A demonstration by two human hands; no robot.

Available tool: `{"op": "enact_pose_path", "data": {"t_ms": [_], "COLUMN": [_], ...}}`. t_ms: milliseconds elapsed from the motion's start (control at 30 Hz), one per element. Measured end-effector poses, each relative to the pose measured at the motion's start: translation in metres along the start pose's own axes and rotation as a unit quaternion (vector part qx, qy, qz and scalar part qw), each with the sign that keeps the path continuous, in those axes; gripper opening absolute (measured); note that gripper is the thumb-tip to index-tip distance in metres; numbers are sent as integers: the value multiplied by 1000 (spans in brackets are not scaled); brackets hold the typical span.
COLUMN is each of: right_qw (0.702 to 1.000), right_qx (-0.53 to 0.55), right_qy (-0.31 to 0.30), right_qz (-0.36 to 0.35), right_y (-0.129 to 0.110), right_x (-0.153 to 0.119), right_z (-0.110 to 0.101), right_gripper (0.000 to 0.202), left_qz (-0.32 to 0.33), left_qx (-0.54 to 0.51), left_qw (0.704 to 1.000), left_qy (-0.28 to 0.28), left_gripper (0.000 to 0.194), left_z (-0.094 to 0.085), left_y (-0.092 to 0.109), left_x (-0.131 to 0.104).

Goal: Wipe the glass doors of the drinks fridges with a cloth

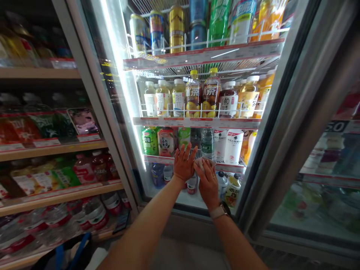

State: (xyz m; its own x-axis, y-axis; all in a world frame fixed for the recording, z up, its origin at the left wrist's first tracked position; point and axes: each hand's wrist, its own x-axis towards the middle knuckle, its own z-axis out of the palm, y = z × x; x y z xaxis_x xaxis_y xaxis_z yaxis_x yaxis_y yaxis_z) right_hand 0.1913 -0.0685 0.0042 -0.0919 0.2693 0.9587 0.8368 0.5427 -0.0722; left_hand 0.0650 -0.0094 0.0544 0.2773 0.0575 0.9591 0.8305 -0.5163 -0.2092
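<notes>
My left hand (185, 164) has its fingers spread and seems to lie flat against the glass door (194, 204) of a lit drinks cooler, holding nothing. Just to its right, my right hand (207, 178) presses a crumpled pale cloth (200, 163) against the same glass. Only the cloth's upper edge shows; the fingers cover the rest. A watch is on the right wrist. Behind the hands, a clear green-labelled bottle (207, 142) and white bottles (233, 146) stand on the lower shelf.
Inside the cooler are tea bottles (211, 90) and, above them, cans (177, 28). At left, open shelves (92, 190) hold more bottles. A thick metal door frame (284, 123) runs down the right side. A dark bag with blue straps (63, 255) is at the lower left.
</notes>
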Motion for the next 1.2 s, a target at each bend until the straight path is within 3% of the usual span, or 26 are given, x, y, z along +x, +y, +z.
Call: {"op": "enact_pose_path", "data": {"t_ms": [100,233,333,433,533,600,767,900,1067,1200], "right_qw": [999,993,975,966,976,984,999,994,981,971], "right_qx": [-29,-62,-67,-50,-27,-15,0,-2,-33,-65], "right_qy": [8,96,185,216,184,157,51,-54,-101,-102], "right_qz": [-19,38,102,134,117,83,-8,-94,-164,-205], "right_y": [9,26,37,36,21,6,-31,-57,-66,-51], "right_x": [13,37,52,60,59,53,23,-3,-11,35], "right_z": [-13,-34,-45,-44,-27,-10,36,61,68,49], "right_gripper": [66,61,57,56,55,55,60,65,69,64], "left_qz": [-3,50,80,15,-70,-88,-97,-98,-110,-111], "left_qx": [-11,-14,-5,28,57,61,58,48,50,62], "left_qw": [999,994,992,997,995,994,993,994,993,992], "left_qy": [-32,-101,-102,-77,-48,-36,16,9,-1,-12], "left_gripper": [59,67,70,71,67,66,63,63,64,67], "left_z": [-6,-31,-56,-75,-79,-73,-54,-52,-53,-52], "left_y": [1,-11,-41,-84,-121,-134,-135,-134,-136,-135], "left_x": [0,3,8,13,10,0,-26,-32,-37,-40]}}
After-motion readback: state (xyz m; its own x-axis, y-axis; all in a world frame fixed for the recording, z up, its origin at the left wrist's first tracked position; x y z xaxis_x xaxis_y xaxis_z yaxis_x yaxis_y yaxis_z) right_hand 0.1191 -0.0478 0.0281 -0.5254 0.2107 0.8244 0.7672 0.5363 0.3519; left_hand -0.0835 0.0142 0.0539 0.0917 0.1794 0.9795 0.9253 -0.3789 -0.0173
